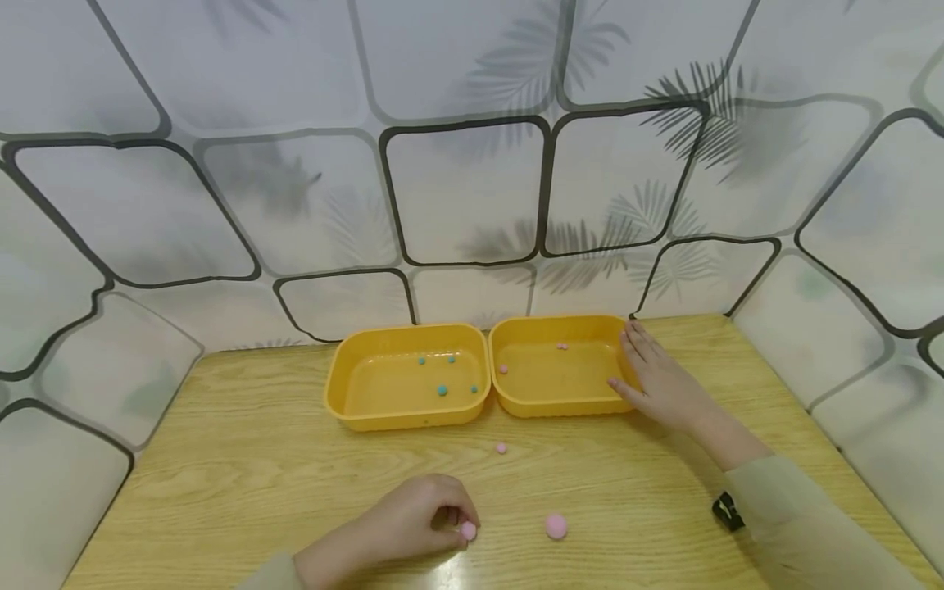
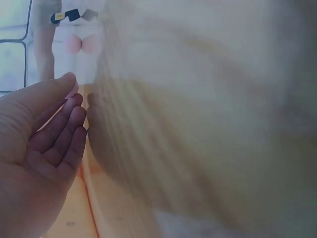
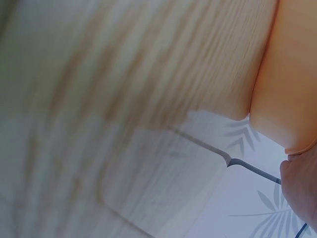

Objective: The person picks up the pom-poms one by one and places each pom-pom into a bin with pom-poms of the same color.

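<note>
In the head view my left hand point(image 1: 416, 520) is low over the table and pinches a small pink ball point(image 1: 468, 531) between thumb and fingertips. The left wrist view shows the same ball point(image 2: 73, 91) partly hidden by the thumb. My right hand point(image 1: 664, 389) rests with extended fingers at the right end of the right yellow tray point(image 1: 564, 406), its thumb reaching over the rim. A few tiny pink balls point(image 1: 504, 369) lie inside that tray. To the right of my left hand sits a larger pink ball point(image 1: 556, 526); a smaller pink ball point(image 1: 501, 448) lies nearer the trays.
A second yellow tray point(image 1: 406, 423) adjoins the first on its left and holds several teal balls point(image 1: 442, 391). Both stand at the back of the wooden table point(image 1: 243, 459), close to the patterned wall point(image 1: 472, 197). A black device point(image 1: 728, 511) shows at my right wrist.
</note>
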### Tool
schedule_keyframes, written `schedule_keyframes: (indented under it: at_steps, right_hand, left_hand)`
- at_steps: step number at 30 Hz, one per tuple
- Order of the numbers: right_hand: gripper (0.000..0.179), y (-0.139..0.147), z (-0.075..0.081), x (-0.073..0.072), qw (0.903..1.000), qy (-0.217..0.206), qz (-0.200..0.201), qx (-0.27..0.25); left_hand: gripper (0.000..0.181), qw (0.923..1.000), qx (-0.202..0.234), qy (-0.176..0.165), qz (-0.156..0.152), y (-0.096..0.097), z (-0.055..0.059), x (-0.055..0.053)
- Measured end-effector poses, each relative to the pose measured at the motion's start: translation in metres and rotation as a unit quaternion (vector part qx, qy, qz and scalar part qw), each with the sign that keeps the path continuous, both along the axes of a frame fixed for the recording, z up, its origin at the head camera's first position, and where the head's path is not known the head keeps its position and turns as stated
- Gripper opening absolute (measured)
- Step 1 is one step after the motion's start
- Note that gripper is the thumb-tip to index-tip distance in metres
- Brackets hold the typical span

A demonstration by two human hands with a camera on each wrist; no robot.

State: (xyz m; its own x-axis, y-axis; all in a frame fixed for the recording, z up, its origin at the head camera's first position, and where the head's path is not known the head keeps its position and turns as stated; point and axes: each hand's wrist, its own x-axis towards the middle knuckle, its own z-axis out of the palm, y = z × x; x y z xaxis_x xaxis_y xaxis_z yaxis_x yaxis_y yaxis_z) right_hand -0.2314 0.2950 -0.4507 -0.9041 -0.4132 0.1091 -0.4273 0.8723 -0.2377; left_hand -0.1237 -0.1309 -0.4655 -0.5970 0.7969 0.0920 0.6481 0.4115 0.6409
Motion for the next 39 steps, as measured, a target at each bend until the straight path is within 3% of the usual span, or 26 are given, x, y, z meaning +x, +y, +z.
schedule_keyframes:
  at_steps: [4, 17, 29, 36, 39]
  right_hand:
    - [0.090, -0.001, 0.002, 0.000, 1.0000, -0.005, 0.001, -0.001]
    - [0.089, -0.002, 0.003, 0.001, 1.0000, -0.003, 0.001, -0.004]
    - [0.089, 0.000, 0.000, -0.001, 1.0000, 0.003, 0.001, 0.004]
    - [0.089, -0.001, 0.001, 0.000, 1.0000, -0.002, -0.002, -0.002]
    - [0.090, -0.001, 0.002, 0.001, 1.0000, -0.003, 0.000, -0.006]
  left_hand:
    - [0.004, 0.9999, 0.000, 0.009, 0.009, 0.005, 0.002, -0.008]
    - [0.011, 0.9978, 0.028, -0.031, 0.052, 0.029, 0.009, -0.026]
    - [0.017, 0.9917, 0.101, 0.008, 0.078, 0.056, 0.014, -0.046]
    - [0.017, 0.9882, 0.117, 0.027, 0.096, 0.068, 0.019, -0.060]
    - [0.015, 0.9862, 0.127, 0.020, 0.104, 0.072, 0.024, -0.065]
